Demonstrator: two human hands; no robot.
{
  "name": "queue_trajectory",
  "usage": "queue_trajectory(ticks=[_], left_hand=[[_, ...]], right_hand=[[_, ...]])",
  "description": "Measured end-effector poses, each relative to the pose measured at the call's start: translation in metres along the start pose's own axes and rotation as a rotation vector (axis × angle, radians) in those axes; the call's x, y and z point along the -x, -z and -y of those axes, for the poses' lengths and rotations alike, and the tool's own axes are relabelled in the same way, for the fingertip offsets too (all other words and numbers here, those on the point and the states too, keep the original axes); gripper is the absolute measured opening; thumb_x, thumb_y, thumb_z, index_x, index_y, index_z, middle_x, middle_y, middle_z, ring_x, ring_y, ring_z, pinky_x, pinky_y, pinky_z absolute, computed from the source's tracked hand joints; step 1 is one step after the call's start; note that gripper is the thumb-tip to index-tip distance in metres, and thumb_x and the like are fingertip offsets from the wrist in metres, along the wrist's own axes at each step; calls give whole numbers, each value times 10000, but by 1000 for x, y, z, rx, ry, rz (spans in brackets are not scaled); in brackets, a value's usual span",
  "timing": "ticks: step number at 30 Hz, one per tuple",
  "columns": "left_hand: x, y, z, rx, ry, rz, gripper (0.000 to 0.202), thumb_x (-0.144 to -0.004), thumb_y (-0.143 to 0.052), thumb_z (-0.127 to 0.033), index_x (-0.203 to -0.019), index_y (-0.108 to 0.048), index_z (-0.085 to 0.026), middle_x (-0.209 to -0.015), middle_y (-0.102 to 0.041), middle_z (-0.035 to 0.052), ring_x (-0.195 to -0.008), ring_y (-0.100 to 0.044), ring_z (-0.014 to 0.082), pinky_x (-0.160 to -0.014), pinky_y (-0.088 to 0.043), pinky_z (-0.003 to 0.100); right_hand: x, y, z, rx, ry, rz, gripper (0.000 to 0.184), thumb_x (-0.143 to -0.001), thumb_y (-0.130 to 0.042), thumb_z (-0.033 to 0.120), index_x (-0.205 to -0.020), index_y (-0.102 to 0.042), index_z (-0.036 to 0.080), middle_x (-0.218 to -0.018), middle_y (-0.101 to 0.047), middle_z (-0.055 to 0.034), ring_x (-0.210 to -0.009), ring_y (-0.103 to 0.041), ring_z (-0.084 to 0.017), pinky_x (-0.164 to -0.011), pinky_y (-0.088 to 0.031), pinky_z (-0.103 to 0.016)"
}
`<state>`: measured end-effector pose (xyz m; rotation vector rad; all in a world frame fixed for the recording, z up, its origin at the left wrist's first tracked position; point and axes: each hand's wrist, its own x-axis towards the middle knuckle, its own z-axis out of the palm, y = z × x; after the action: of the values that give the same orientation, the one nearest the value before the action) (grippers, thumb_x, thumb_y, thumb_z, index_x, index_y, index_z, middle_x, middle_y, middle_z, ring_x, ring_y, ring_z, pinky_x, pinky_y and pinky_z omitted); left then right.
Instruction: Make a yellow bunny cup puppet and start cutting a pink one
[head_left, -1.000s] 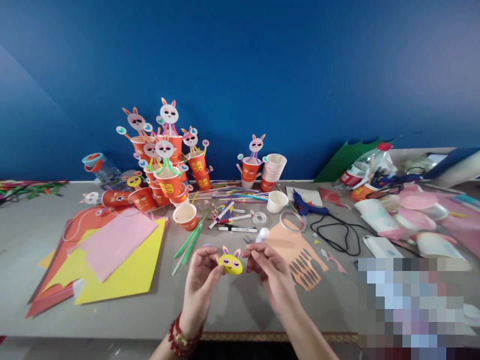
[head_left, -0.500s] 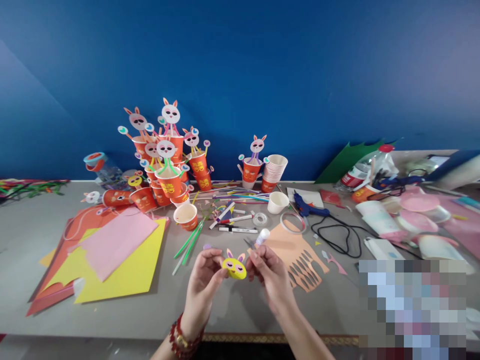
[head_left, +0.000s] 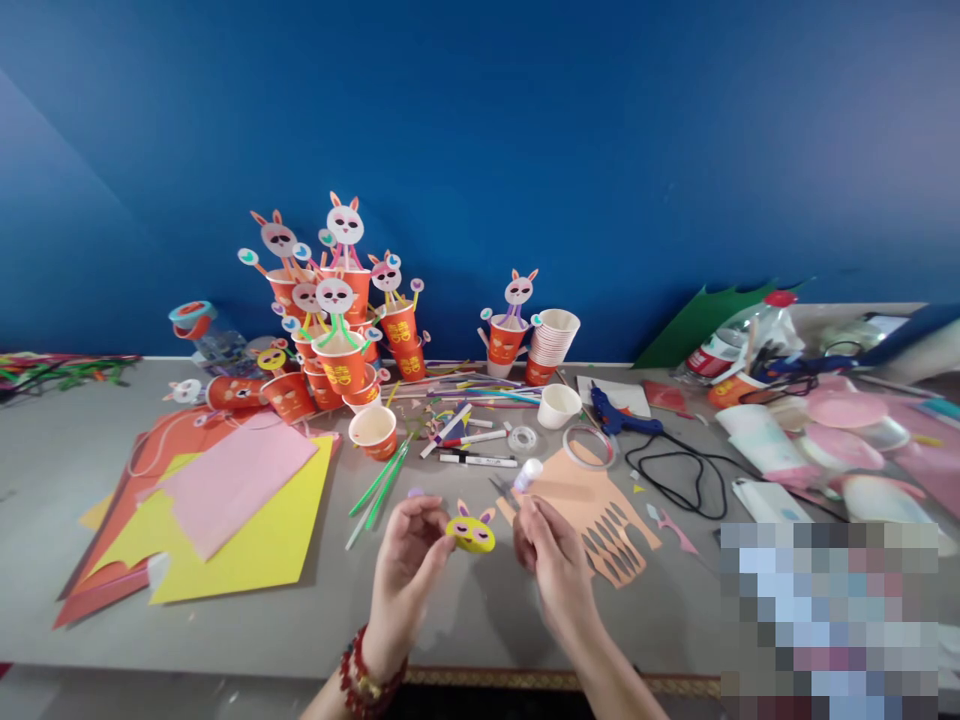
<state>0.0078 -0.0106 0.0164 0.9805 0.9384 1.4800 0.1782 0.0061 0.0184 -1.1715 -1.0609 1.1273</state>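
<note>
Between the thumb and fingers of my left hand (head_left: 412,550) is a yellow paper bunny face (head_left: 472,534) with pink eye patches and two upright ears, held by its left edge above the table. To its right, my right hand (head_left: 551,545) is closed with thumb and fingertips pressed together, apart from the face; I cannot make out what it pinches, if anything. Just beyond that hand stands a glue stick (head_left: 529,474). Dark scissor-like blades (head_left: 501,487) lie beside it, partly hidden. A peach paper sheet (head_left: 577,485) with leaf-shaped cutouts lies under and right of my right hand.
Orange paper cups (head_left: 341,362) with bunny figures stand stacked at the back left. Coloured paper sheets (head_left: 277,530) lie at left. Straws (head_left: 386,490), a marker (head_left: 478,460) and a tape roll (head_left: 522,439) are in the middle. A blue glue gun (head_left: 622,412) with a black cord lies right.
My right hand has moved slightly right, away from the bunny face. The left hand keeps hold of the face, which now tilts a little flatter.
</note>
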Motion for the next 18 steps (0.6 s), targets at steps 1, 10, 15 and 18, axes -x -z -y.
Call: queue_trajectory(ticks=[1,10,15,18], left_hand=[[-1,0,0,5,5,0,278,-890,-698,-253,-1150,-601,-235,-921,-649,27,-859,-622,138,-784,-543,239],[-5,2,4,86,56,-14,286,-881,-712,-255,-1143,-604,-224,-920,-631,22,-851,-617,134,-756,-536,227],[-4,0,5,73,82,-49,270,-877,-718,-254,-1120,-601,-236,-929,-629,11,-858,-614,127,-768,-526,223],[-4,-2,5,64,77,-45,278,-874,-719,-258,-1122,-594,-238,-932,-627,12,-873,-611,134,-778,-521,232]], right_hand=[[0,0,0,11,0,5,543,-954,-520,583,-570,-411,215,-473,-363,67,-432,-320,-86,-432,-277,-226],[6,4,3,102,46,114,405,-954,-567,479,-665,-576,195,-453,-471,55,-370,-438,-100,-408,-368,-217],[10,1,8,292,283,178,218,-897,-665,377,-790,-659,187,-733,-656,-36,-688,-622,-179,-643,-477,-267],[9,-5,7,298,235,204,139,-905,-661,330,-868,-653,196,-805,-664,-36,-754,-622,-183,-711,-474,-274]])
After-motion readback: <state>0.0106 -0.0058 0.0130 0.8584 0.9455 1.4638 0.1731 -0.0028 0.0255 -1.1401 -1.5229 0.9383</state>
